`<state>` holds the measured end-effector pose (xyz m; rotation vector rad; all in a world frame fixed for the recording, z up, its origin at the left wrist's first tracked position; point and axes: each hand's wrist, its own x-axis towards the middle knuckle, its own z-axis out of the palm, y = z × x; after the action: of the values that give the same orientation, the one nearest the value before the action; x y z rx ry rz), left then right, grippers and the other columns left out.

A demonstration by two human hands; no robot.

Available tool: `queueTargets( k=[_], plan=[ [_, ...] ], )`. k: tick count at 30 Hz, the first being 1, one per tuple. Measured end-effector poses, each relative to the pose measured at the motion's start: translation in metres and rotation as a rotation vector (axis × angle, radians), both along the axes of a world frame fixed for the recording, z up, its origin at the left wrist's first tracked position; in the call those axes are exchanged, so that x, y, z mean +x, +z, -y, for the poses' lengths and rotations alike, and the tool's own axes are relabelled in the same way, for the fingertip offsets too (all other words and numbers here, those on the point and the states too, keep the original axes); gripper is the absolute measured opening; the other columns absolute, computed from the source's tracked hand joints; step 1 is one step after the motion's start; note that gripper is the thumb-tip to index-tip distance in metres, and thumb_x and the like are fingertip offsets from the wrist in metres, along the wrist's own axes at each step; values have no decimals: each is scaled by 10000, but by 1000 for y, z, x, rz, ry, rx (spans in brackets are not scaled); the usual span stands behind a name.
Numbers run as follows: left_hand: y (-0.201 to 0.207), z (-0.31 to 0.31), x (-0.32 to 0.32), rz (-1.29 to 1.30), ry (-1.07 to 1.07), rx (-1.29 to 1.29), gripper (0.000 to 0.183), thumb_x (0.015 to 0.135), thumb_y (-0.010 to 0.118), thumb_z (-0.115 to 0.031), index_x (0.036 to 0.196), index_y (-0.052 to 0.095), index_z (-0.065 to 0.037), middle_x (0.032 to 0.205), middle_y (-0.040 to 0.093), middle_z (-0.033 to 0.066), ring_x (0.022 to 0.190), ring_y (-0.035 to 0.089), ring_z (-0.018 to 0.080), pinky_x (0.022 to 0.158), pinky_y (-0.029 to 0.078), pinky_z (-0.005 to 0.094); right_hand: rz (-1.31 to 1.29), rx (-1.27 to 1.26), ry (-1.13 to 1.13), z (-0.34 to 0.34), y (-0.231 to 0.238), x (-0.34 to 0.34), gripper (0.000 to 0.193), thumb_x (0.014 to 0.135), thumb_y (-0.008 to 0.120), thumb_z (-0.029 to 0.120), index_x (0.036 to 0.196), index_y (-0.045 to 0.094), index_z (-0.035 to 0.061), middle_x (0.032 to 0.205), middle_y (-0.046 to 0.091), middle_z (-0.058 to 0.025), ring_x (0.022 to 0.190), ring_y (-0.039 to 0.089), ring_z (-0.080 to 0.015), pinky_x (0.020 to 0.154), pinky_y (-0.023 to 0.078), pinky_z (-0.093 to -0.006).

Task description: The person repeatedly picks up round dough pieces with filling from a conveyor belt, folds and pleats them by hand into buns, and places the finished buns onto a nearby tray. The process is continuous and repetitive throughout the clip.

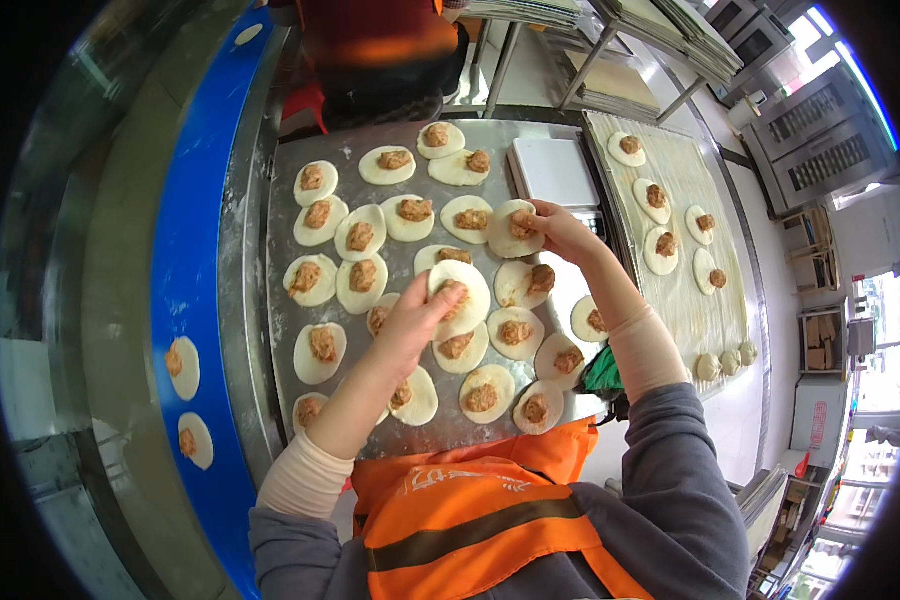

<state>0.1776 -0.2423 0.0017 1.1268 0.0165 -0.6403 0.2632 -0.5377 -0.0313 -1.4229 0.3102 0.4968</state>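
My left hand (416, 318) grips a pale dough round (470, 283) with meat filling on it, lifted above the middle of the metal table. The fingers under that round are mostly hidden. Toward the table's right side, my right hand (562, 232) pinches the edge of another dough round (507, 238), its thumb and fingers by the filling. Several more flat dough rounds topped with brownish-pink filling, such as this dough round (320, 353), lie spread around both hands on the floury steel table (360, 143).
On the left runs a blue conveyor belt (202, 300) carrying filled rounds. A white scale-like box (553, 170) stands at the table's far right. Beyond it, a lined tray (670, 320) holds several filled rounds and closed buns (730, 361). A person (375, 50) is across the table.
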Motion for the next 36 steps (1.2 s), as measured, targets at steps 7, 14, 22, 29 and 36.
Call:
queueTargets(
  k=[7, 14, 22, 29, 36],
  plan=[
    [-7, 76, 47, -3, -72, -42, 382, 979, 594, -212, 1318, 493, -67, 1186, 603, 39, 1078, 587, 126, 828, 531, 314, 245, 145, -219, 86, 3, 84, 375, 975, 599, 205, 1295, 532, 21, 1150, 631, -77, 1047, 627, -180, 892, 535, -324],
    [-14, 195, 141, -39, -120, -106, 359, 946, 636, -230, 1245, 534, -60, 1125, 644, 61, 978, 651, 159, 785, 553, 311, 256, -755, -38, 124, 4, 123, 436, 880, 673, 242, 1233, 592, 0, 1026, 694, -128, 960, 668, -196, 813, 534, -318],
    [-48, 246, 184, 841, -294, 1006, 257, 838, 599, -269, 1045, 670, -134, 952, 719, 135, 905, 690, 352, 792, 544, 458, 370, -1635, 418, 114, 6, 152, 297, 801, 588, 178, 1062, 684, 74, 1005, 690, -175, 1007, 644, -381, 865, 521, -475],
    [-31, 225, 171, 875, -171, 1100, 581, 821, 683, -318, 1304, 527, -35, 1425, 387, 209, 1367, 350, 381, 1096, 360, 480, 741, -1339, 249, 120, 23, 167, 459, 876, 620, 153, 1328, 553, 115, 1248, 630, -155, 1150, 598, -331, 947, 482, -428],
    [3, 25, 7, 967, 274, 544, 294, 796, 722, -169, 1037, 618, -35, 1116, 569, 144, 1068, 573, 314, 931, 469, 410, 864, -880, 541, -32, 67, 136, 361, 949, 525, -13, 1288, 600, 87, 1090, 681, -56, 931, 622, -108, 785, 493, -245]
  ],
)
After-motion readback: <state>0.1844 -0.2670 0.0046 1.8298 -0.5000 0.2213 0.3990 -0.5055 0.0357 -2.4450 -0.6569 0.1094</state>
